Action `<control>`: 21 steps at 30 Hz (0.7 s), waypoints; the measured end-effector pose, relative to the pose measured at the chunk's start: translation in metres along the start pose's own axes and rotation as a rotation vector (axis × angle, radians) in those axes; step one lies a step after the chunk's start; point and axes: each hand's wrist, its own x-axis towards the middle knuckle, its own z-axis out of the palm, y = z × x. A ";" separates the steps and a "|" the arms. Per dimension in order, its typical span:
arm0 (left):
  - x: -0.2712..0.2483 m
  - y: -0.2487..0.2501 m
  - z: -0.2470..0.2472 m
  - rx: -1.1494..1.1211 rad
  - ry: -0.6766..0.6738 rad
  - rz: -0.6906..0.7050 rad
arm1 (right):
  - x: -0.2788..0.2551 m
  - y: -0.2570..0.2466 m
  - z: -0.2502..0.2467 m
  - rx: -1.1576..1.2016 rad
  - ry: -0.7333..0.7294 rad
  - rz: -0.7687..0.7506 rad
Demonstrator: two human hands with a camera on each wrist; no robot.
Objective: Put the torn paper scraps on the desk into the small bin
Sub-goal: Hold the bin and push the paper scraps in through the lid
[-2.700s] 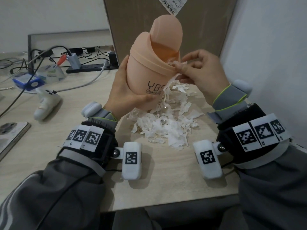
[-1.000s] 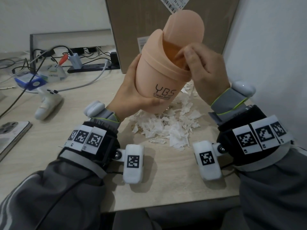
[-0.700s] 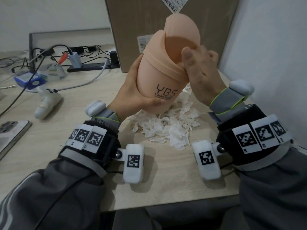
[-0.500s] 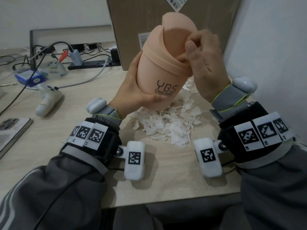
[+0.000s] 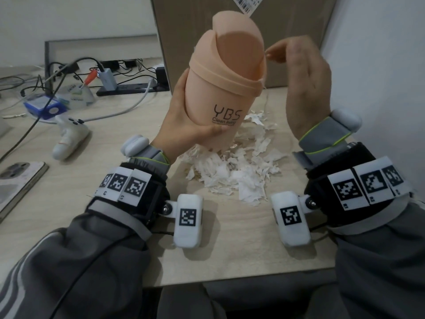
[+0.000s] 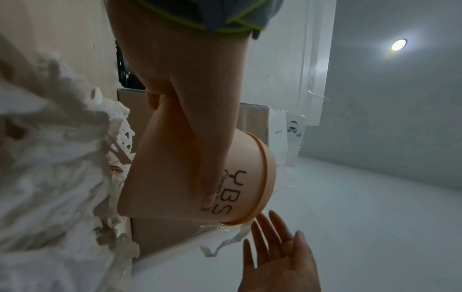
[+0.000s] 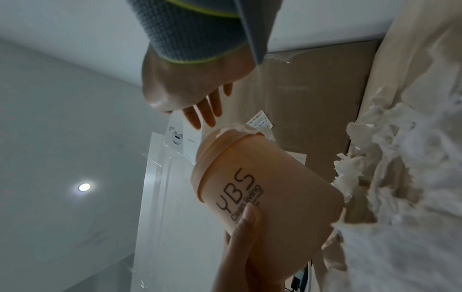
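My left hand (image 5: 184,125) grips a peach swing-lid bin (image 5: 220,88) marked "YBS" and holds it tilted above the desk. My right hand (image 5: 303,72) hovers just right of the lid, fingers relaxed and empty. A heap of white torn paper scraps (image 5: 230,171) lies on the desk under and in front of the bin. In the left wrist view my thumb crosses the bin (image 6: 175,177), and a thin paper strip (image 6: 225,242) dangles from its lid rim above my right hand (image 6: 277,262). The right wrist view shows the bin (image 7: 262,187) with a scrap (image 7: 240,127) caught at the lid.
A tall cardboard box (image 5: 264,31) stands close behind the bin, with a white wall (image 5: 379,65) on the right. On the left of the desk lie a white controller (image 5: 69,137), a phone (image 5: 16,180), a blue device (image 5: 43,107) and a power strip with cables (image 5: 128,88).
My right hand has come out of the bin's lid opening, moved to the right and opened. The lid has swung back. My left hand still holds the bin.
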 end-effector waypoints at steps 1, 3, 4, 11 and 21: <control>0.000 0.000 0.000 0.000 0.014 -0.006 | 0.001 0.002 0.001 -0.014 -0.003 0.041; 0.001 0.000 -0.002 -0.003 0.047 -0.014 | 0.001 0.005 0.003 -0.019 -0.061 0.160; 0.001 0.000 -0.003 -0.007 0.063 -0.014 | 0.000 0.004 0.004 -0.001 -0.111 0.222; 0.001 0.000 -0.004 0.016 0.106 -0.020 | -0.006 0.004 0.005 0.006 -0.359 0.385; 0.002 -0.002 -0.004 0.057 0.027 -0.019 | 0.002 0.003 0.000 0.153 -0.002 0.230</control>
